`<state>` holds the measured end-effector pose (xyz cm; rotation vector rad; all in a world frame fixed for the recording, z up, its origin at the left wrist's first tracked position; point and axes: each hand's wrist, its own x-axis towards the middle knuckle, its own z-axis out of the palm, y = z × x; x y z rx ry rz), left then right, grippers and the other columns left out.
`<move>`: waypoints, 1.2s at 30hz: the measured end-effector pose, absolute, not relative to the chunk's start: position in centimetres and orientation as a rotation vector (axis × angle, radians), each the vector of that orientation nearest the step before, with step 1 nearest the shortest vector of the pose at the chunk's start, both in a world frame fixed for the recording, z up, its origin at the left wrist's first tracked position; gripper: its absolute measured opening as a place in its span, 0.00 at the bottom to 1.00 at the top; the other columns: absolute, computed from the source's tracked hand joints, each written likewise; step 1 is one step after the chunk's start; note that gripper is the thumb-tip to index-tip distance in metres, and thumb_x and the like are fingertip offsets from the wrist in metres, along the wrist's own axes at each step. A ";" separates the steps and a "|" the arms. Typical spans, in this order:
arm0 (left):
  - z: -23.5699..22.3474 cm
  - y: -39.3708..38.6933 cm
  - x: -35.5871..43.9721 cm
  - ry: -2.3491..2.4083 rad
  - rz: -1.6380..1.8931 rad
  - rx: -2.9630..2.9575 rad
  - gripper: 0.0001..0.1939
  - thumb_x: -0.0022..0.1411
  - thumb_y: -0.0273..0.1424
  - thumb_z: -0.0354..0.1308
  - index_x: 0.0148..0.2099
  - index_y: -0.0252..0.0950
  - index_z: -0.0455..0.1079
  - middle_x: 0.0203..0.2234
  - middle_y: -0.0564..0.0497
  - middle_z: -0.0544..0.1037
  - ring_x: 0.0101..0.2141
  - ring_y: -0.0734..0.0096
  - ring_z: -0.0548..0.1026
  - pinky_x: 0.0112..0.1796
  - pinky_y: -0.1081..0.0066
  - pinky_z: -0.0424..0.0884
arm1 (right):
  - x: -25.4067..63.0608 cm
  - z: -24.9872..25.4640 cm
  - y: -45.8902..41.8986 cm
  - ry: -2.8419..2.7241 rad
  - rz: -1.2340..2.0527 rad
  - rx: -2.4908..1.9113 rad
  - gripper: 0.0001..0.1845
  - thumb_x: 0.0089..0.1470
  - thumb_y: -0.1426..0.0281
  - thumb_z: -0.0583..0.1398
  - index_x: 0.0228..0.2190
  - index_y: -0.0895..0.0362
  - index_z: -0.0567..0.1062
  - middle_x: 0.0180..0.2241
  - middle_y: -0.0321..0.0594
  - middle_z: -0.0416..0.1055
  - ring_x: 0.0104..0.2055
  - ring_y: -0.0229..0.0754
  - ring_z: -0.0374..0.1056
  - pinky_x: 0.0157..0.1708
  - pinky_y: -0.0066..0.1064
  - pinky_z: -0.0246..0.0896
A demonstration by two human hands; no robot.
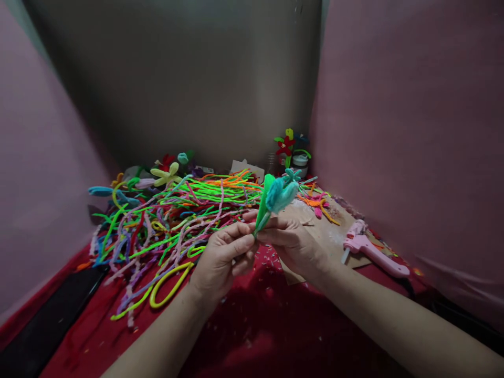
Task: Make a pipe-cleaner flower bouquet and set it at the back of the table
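Note:
Between my two hands, above the front of the table, stands a pipe cleaner flower (pixel 282 195) with a blue and pale turquoise head. A bright green leaf (pixel 266 191) rises along its left side. My left hand (pixel 228 252) pinches the bottom of the stem between thumb and forefinger. From the other side my right hand (pixel 293 241) is closed on the stem just beneath the head, its fingertips close to those of the left. The fingers partly cover the stem.
Heaped pipe cleaners (pixel 205 194) in many colours spread over the red tablecloth (pixel 244 336) at left. A pink glue gun (pixel 374 252) lies on cardboard (pixel 334 244) at right. Finished flowers (pixel 285 145) stand at the back. A black flat object (pixel 55 315) is at front left.

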<state>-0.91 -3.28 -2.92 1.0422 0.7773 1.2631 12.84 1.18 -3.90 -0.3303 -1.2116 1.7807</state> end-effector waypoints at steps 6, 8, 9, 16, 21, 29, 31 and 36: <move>-3.4 -4.0 -0.1 1.178 1.535 1.477 0.05 0.54 0.30 0.59 0.35 0.36 0.72 0.18 0.55 0.70 0.18 0.78 0.65 0.21 0.77 0.61 | 12.0 -4.2 0.5 -1.035 1.665 -0.477 0.05 0.37 0.72 0.66 0.23 0.52 0.79 0.26 0.33 0.73 0.33 0.39 0.65 0.39 0.33 0.57; -3.7 -4.1 0.0 1.258 1.594 1.588 0.06 0.53 0.29 0.60 0.36 0.38 0.73 0.19 0.55 0.71 0.20 0.77 0.66 0.24 0.77 0.62 | 11.8 -4.3 0.4 -1.007 1.663 -0.477 0.06 0.36 0.73 0.66 0.23 0.52 0.79 0.26 0.33 0.72 0.32 0.38 0.64 0.37 0.32 0.57; -3.8 -4.0 0.0 1.275 1.603 1.601 0.06 0.53 0.29 0.60 0.36 0.38 0.73 0.19 0.55 0.70 0.20 0.77 0.66 0.24 0.77 0.62 | 11.8 -4.4 0.4 -1.016 1.663 -0.468 0.05 0.37 0.72 0.66 0.23 0.52 0.79 0.26 0.33 0.72 0.31 0.38 0.64 0.37 0.32 0.57; -3.2 -3.2 -0.4 0.999 1.333 1.198 0.07 0.54 0.30 0.58 0.26 0.33 0.66 0.16 0.57 0.67 0.13 0.85 0.59 0.15 0.81 0.52 | 12.5 -4.9 1.6 -1.220 1.665 -0.358 0.06 0.42 0.70 0.64 0.28 0.52 0.80 0.34 0.36 0.74 0.40 0.41 0.66 0.46 0.36 0.57; -3.4 -2.9 -1.1 0.813 1.153 1.015 0.10 0.50 0.31 0.62 0.27 0.33 0.64 0.13 0.57 0.67 0.09 0.87 0.55 0.12 0.83 0.51 | 12.9 -4.4 2.3 -1.280 1.781 -0.278 0.06 0.36 0.70 0.68 0.24 0.52 0.80 0.36 0.37 0.75 0.42 0.44 0.68 0.43 0.37 0.60; -3.2 -2.4 -1.9 0.775 1.034 1.083 0.09 0.53 0.33 0.60 0.28 0.33 0.65 0.14 0.57 0.67 0.09 0.87 0.54 0.12 0.82 0.52 | 12.7 -4.7 3.2 -1.324 1.772 -0.321 0.07 0.36 0.72 0.67 0.24 0.53 0.79 0.31 0.36 0.74 0.36 0.41 0.67 0.38 0.35 0.60; -3.3 -2.4 -1.6 0.934 1.195 1.230 0.07 0.56 0.33 0.58 0.30 0.34 0.66 0.16 0.56 0.69 0.12 0.83 0.61 0.15 0.80 0.58 | 12.3 -4.5 3.3 -1.279 1.692 -0.349 0.06 0.37 0.73 0.66 0.24 0.53 0.79 0.31 0.35 0.73 0.35 0.39 0.66 0.38 0.34 0.59; -4.3 -2.4 -1.2 1.327 1.565 1.667 0.06 0.56 0.30 0.58 0.38 0.37 0.71 0.18 0.57 0.69 0.19 0.79 0.66 0.25 0.78 0.63 | 11.0 -3.9 3.0 -1.219 1.570 -0.414 0.03 0.38 0.72 0.66 0.19 0.55 0.76 0.21 0.31 0.68 0.28 0.35 0.61 0.34 0.31 0.56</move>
